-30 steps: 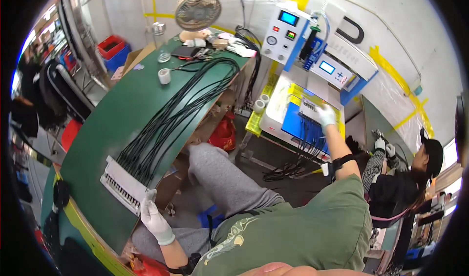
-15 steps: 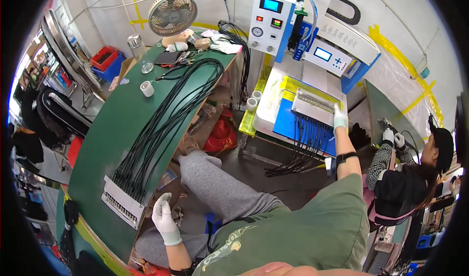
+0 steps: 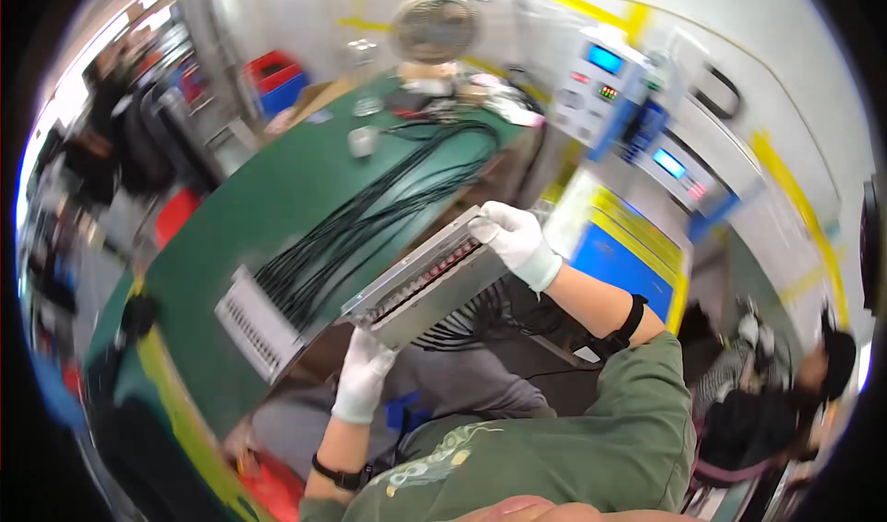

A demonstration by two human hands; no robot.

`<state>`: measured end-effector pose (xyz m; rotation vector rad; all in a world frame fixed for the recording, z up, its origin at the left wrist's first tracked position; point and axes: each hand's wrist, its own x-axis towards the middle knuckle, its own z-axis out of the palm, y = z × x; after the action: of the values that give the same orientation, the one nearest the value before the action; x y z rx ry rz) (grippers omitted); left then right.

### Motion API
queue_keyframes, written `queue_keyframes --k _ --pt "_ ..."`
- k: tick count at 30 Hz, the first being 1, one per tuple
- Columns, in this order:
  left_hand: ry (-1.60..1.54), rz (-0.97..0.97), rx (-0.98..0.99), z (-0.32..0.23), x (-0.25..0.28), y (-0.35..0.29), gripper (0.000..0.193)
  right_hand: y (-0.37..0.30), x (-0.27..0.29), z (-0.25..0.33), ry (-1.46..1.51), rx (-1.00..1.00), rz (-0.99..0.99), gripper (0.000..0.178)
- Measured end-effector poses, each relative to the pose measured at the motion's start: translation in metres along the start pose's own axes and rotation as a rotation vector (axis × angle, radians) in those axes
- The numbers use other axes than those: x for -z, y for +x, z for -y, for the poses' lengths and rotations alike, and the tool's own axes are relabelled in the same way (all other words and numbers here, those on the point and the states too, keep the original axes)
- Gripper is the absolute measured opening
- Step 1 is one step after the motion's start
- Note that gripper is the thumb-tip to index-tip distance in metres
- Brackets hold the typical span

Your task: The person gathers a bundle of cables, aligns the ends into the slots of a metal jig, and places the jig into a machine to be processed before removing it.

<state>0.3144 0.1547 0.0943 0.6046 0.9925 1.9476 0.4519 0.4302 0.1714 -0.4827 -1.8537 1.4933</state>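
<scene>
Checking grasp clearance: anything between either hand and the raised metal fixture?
Nothing visible beyond the white gloves. The left hand holds the metal fixture at its lower-left end, the right hand at its upper-right; black cables trail below, not between.

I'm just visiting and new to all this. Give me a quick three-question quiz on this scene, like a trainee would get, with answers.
1. True or false: only the left grip touches the held metal tray.
2. What trails from the second tray on the green table?
A) Red ribbons
B) Black cables
C) White ropes
3. Fill in: the largest part of the flat work surface below the lit screens is ____.

Key:
1. False; the right grip holds its other end.
2. B
3. Blue
</scene>
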Motion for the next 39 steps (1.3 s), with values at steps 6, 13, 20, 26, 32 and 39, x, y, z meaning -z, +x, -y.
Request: queue_keyframes --k 6,13,20,26,32,39 --pt "-0.139 -0.388 -0.134 -0.037 0.067 -0.039 0.044 0.098 -0.191 0.01 -0.495 0.008 0.677 0.046" --pt "-0.225 -0.505 -0.072 -0.037 0.13 -0.057 0.04 0.14 -0.397 -0.076 -0.836 0.693 0.965 0.053" --pt "0.007 -0.491 -0.16 -0.039 0.142 -0.058 0.052 0.153 -0.423 -0.03 -1.213 0.358 1.117 0.064" --pt "0.136 -0.399 -0.137 -0.04 0.152 -0.066 0.054 0.138 -0.326 0.039 -0.888 0.629 0.985 0.053" --pt "0.404 -0.065 -0.144 -0.089 0.133 -0.048 0.055 0.047 -0.139 0.13 -0.895 0.825 0.339 0.034" --pt "0.366 -0.054 -0.28 -0.101 0.172 0.023 0.052 -0.039 0.102 0.22 -0.071 0.325 -0.525 0.031"
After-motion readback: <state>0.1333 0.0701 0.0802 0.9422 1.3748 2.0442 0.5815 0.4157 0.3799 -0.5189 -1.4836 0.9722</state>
